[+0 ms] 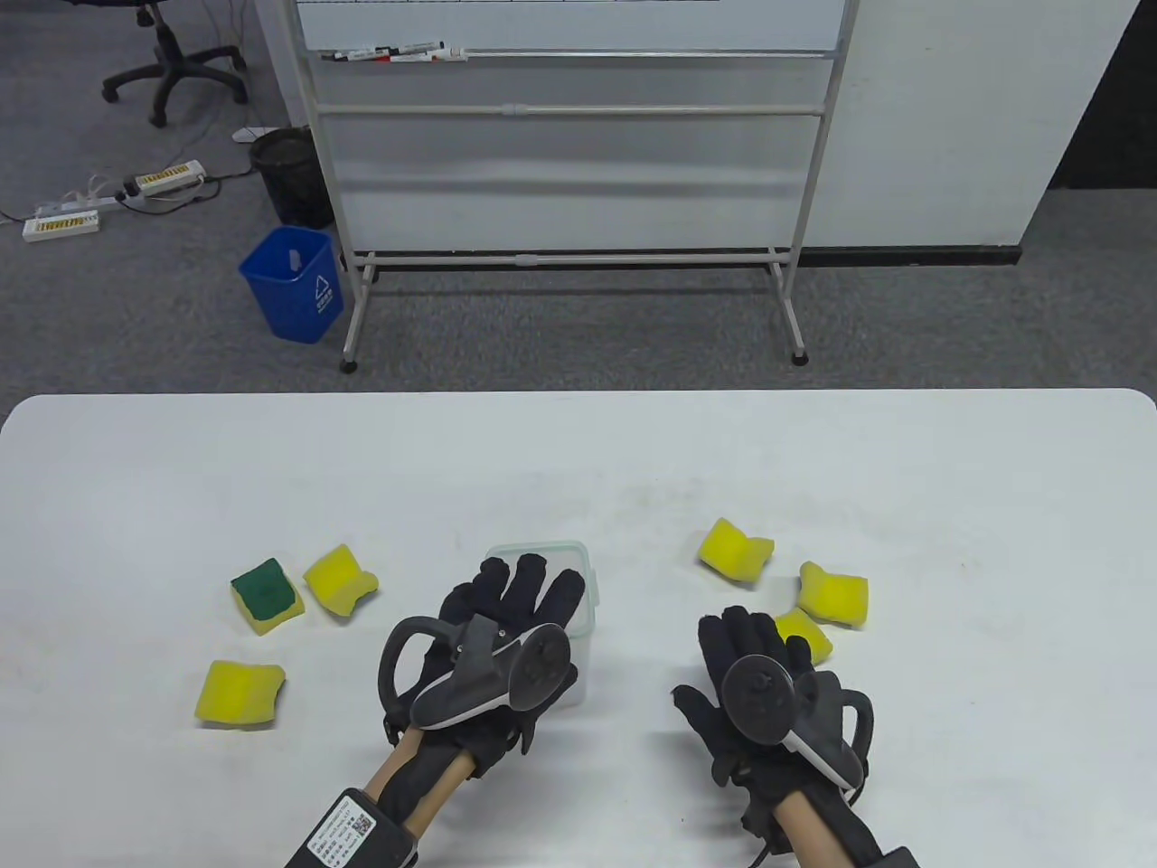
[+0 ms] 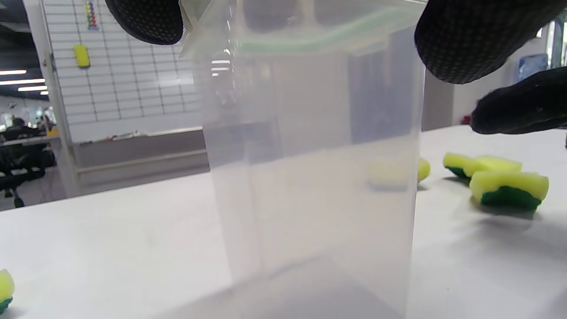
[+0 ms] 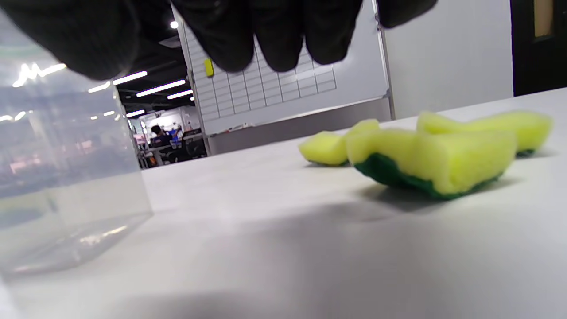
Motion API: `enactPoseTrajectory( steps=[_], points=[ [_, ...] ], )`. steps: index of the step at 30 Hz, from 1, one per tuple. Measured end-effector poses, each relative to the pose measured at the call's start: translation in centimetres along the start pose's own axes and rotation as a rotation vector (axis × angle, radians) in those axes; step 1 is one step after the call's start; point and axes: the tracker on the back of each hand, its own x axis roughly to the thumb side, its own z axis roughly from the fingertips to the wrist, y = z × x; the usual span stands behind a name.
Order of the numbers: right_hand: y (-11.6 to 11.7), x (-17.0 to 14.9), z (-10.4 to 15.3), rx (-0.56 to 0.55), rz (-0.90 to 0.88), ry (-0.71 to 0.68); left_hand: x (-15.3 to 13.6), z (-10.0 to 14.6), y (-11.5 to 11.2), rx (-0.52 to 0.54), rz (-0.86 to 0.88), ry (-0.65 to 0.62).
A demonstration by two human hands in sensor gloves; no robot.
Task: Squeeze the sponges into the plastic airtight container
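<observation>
A clear plastic container [image 1: 586, 624] with a green-edged rim stands at the table's middle front. My left hand [image 1: 524, 615] lies over its top and near side, and its fingers [image 2: 478, 40] hold it at the rim. The container fills the left wrist view [image 2: 310, 177]. My right hand [image 1: 737, 655] hovers open and empty just right of it, with fingers [image 3: 274, 35] spread. A yellow sponge with a green underside [image 1: 804, 635] lies at its fingertips and shows in the right wrist view [image 3: 434, 164]. I cannot tell if the lid is on.
Two more yellow sponges [image 1: 737, 549] [image 1: 833, 594] lie at the right. Three lie at the left: one green side up [image 1: 267, 595], one beside it [image 1: 339, 579], one nearer [image 1: 239, 693]. A whiteboard stand [image 1: 578, 181] is beyond the table's far edge.
</observation>
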Motion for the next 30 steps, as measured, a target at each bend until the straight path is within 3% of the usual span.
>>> enactPoseTrajectory(
  steps=[4,10,12,16,20,22,24,30],
  points=[
    [-1.5,1.2,0.0,-0.137,-0.073,-0.011,-0.2,0.1,0.0,-0.005,-0.001,-0.015],
    [-3.8,3.3,-0.9,-0.178,-0.107,0.012,-1.3,-0.2,0.9,-0.036,0.08,-0.046],
    [-4.9,3.9,-1.3,-0.186,-0.126,0.097,-2.1,-0.2,1.3,-0.053,0.131,-0.067],
    [-7.1,5.5,-2.2,-0.252,-0.159,0.226,-5.0,0.3,2.6,0.069,0.318,-0.039],
    [-8.1,7.4,-3.3,-0.288,-0.211,0.265,-8.4,1.0,2.4,0.255,0.47,0.214],
    [-8.0,8.8,-4.1,-0.289,-0.2,0.265,-9.7,0.6,0.9,0.188,0.539,0.317],
    [-7.6,9.6,-4.7,-0.268,-0.182,0.267,-10.6,0.0,-0.7,0.084,0.624,0.327],
    [-4.3,10.7,-7.1,0.015,-0.163,0.282,-11.4,-1.3,-4.8,-0.102,0.925,0.351]
  ],
)
